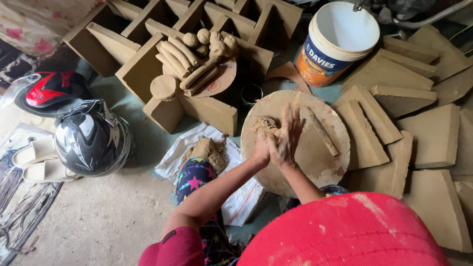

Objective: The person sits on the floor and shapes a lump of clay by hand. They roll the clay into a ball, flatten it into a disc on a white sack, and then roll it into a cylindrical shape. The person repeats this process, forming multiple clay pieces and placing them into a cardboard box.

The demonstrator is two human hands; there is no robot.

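Two clay-smeared hands were pressed palm to palm above a round clay-coated board (pixel 315 162); the left hand (pixel 261 148) was laid against the right hand (pixel 288 135), whose fingers (pixel 294 119) were stretched out flat, not clenched. Whether any clay was trapped between the palms could not be told. Just beside the left hand, a rough lump of clay (pixel 265 123) was seen resting on the board, and a flat wooden stick (pixel 321 130) was laid on the board to the right of the hands. More raw clay (pixel 208 150) was kept on a white sack (pixel 197 138) near the knee. Rolled clay coils (pixel 185 61) and clay balls (pixel 212 42) were stacked on the wedge-shaped clay pieces behind. A white plastic bucket (pixel 340 37) was stood past the board, and a grey motorcycle helmet (pixel 91 138) was left on the floor at the left
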